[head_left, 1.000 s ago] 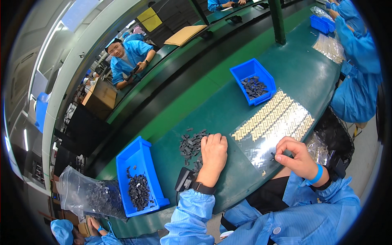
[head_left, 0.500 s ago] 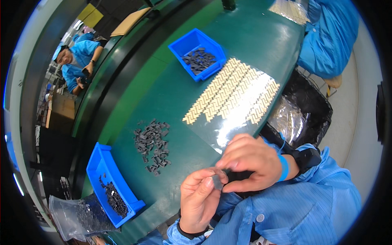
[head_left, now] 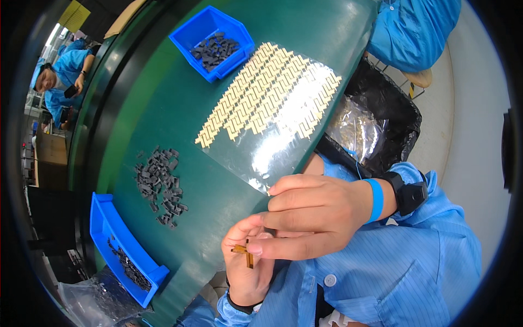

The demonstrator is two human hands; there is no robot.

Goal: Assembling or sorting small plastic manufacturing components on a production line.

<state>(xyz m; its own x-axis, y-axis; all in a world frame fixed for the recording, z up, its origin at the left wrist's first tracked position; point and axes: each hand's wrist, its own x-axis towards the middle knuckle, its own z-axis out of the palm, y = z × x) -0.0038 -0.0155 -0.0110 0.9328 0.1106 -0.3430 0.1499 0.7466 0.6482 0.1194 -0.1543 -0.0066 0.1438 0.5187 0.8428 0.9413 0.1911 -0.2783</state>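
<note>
Low in front of me, my hands meet over the table's near edge. My right hand reaches across with its thumb tip pressed on a small amber T-shaped piece. Behind that piece is my left hand, its fingers curled up and partly covered by the right one; what it grips is hidden. Beyond the hands lies a clear sheet with rows of pale yellow zigzag pieces. Left of it, small dark grey pieces form a loose pile on the green table.
A blue bin with dark pieces stands at the far side, another blue bin at the left. Near it rests a clear plastic bag. A black-lined basket stands right of the table. Other people in blue sleeves are nearby.
The dark grey piece that showed between my fingers is out of sight, and the amber piece now shows there. My right hand has turned over the left. The view has shifted.
</note>
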